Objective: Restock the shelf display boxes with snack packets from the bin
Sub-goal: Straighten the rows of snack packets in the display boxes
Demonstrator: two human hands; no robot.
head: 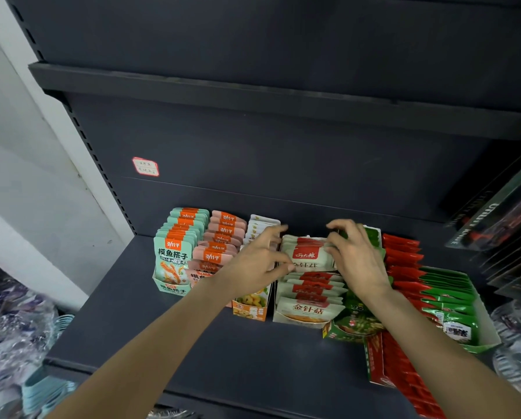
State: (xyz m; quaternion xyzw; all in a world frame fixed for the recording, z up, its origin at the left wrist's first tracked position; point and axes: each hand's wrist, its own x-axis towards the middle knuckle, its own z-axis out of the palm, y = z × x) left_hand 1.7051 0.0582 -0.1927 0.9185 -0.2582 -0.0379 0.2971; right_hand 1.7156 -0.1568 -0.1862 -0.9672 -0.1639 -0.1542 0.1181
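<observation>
Packets in hand: a small stack of white snack packets with red labels (pixel 309 255), held upright over the back half of their display box (pixel 306 317).
Grip: left hand (pixel 260 261) pinches the stack's left edge with thumb and fingers; right hand (pixel 354 255) curls round its right edge. Both are grasping the same stack.
Handling: likely light, soft foil pouches, slippery against each other, so a squeeze from both ends should keep them from fanning. Best held at the side seams, as here.
In front of the grip: matching white packets already filed in the same box.
Left of the grip: an orange-fronted box (pixel 250 308), then pink packets (pixel 220 237) and a mint-green box (pixel 173 267).
Right of the grip: green packets (pixel 449 297) and red packets (pixel 403 255), crowding the right wrist.
In the way: the rows on either side leave little room beside the slot.
Bin: not in view.
</observation>
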